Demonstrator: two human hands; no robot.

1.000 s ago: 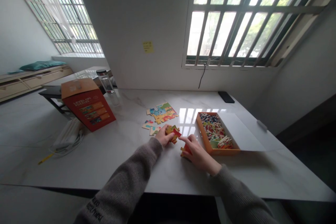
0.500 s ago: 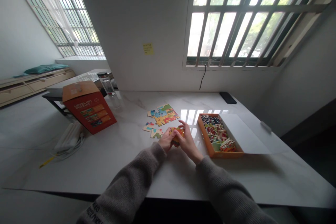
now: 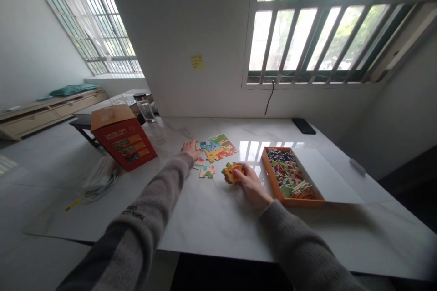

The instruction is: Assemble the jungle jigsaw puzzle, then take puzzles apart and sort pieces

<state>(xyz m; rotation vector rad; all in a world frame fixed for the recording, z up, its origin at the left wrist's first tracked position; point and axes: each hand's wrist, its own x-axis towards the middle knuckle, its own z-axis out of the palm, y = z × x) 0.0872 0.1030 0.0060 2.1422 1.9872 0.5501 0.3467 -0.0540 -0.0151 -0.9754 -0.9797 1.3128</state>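
My right hand (image 3: pixel 251 183) holds a small bunch of yellow and red jigsaw puzzle pieces (image 3: pixel 231 173) just above the table, thumb on top. Farther off, my left hand (image 3: pixel 190 148) rests at the left side of a partly joined puzzle (image 3: pixel 220 148), its bent fingers closed at a pale-edged puzzle piece (image 3: pixel 198 146). The joined part shows blue, green, yellow and red. Just in front of it lie a loose green and cream piece (image 3: pixel 206 172) and another loose piece (image 3: pixel 200 162), which the left hand partly hides.
An orange-rimmed box (image 3: pixel 272 181) of many pieces stands at right, its clear lid (image 3: pixel 327 177) beside it. A black phone (image 3: pixel 303 126) lies behind. At left are a red puzzle carton (image 3: pixel 127 138), a glass bottle (image 3: pixel 146 110) and a white power strip with cable (image 3: pixel 99 175).
My left hand has left the bunch of pieces and reached forward and left to the puzzle's left edge. The right hand keeps the bunch. The view has shifted slightly.
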